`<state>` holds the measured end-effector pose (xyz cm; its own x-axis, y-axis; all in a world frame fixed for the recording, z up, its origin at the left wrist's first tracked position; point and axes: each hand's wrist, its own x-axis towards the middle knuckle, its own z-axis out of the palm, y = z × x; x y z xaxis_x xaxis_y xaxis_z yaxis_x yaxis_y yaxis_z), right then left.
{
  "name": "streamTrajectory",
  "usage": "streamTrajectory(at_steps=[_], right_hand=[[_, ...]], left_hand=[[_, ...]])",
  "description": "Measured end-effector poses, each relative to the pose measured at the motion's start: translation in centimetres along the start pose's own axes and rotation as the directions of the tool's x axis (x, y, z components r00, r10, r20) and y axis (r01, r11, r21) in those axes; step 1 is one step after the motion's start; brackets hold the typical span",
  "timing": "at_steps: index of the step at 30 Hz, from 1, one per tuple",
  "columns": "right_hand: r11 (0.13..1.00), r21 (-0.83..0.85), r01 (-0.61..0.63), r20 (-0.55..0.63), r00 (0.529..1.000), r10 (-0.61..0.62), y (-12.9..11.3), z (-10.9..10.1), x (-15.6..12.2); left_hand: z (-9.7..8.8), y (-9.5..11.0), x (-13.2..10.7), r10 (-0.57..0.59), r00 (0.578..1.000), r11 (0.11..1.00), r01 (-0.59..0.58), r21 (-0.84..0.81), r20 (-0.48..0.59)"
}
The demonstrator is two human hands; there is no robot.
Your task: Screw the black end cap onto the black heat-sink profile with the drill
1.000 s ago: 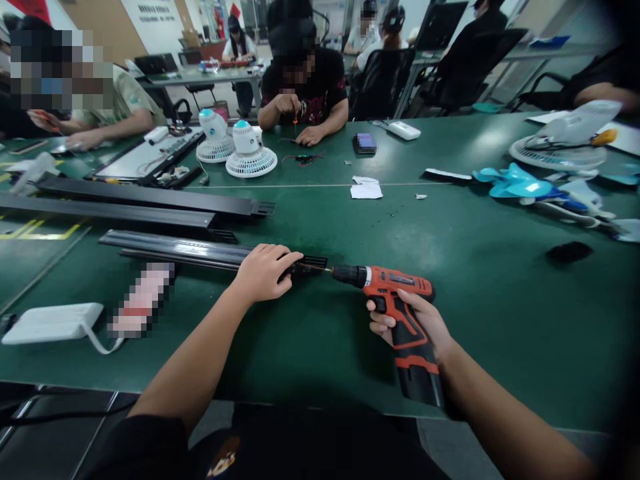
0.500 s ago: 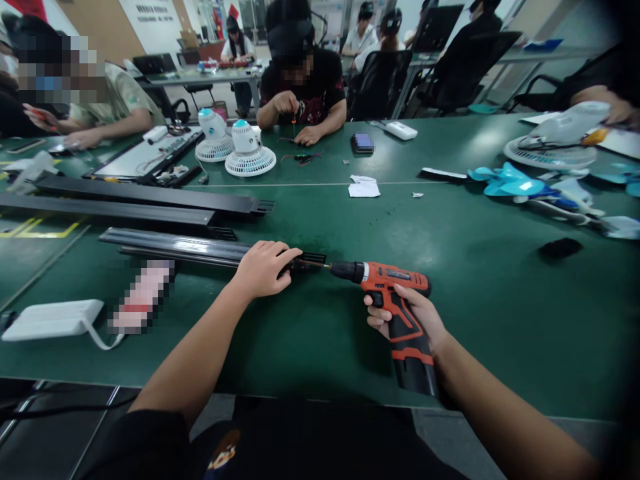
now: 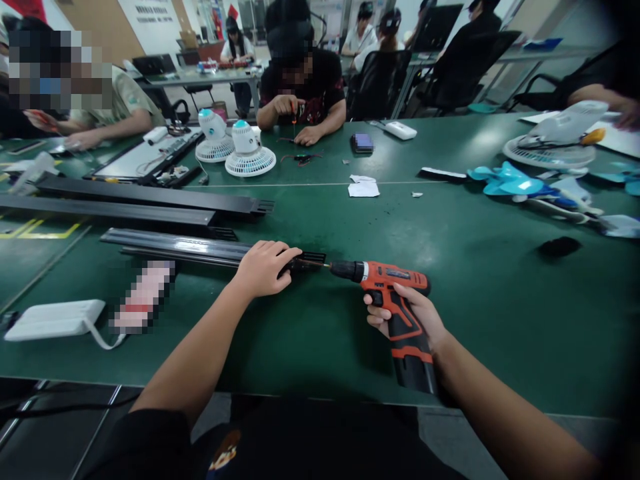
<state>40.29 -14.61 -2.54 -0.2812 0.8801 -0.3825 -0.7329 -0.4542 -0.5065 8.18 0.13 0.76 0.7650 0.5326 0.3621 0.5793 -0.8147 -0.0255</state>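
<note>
My left hand (image 3: 264,268) lies closed over the right end of a long black metal rail (image 3: 185,248) on the green table (image 3: 320,333), pressing it down. My right hand (image 3: 410,315) grips the handle of a red and black cordless drill (image 3: 395,303). The drill points left, and its bit touches the rail's end just beyond my left fingertips.
Two more long black rails (image 3: 140,203) lie behind the held one. A white power bank (image 3: 53,320) with a cable sits at the near left. Two small white fans (image 3: 247,152), paper scraps (image 3: 363,188) and blue fan parts (image 3: 515,183) lie further back. Other people work across the table.
Drill and right hand sit very slightly higher and further left than a second ago; the left hand stays on the rail. Little else differs.
</note>
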Motion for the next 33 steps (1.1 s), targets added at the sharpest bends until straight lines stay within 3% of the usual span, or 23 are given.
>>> streamTrajectory(at_steps=[33], right_hand=[[1.0,0.001,-0.015,-0.007,1.0,0.015,-0.08,0.02,-0.08]], left_hand=[[-0.06,-0.07,-0.05,-0.007,1.0,1.0,0.007,-0.001,-0.005]])
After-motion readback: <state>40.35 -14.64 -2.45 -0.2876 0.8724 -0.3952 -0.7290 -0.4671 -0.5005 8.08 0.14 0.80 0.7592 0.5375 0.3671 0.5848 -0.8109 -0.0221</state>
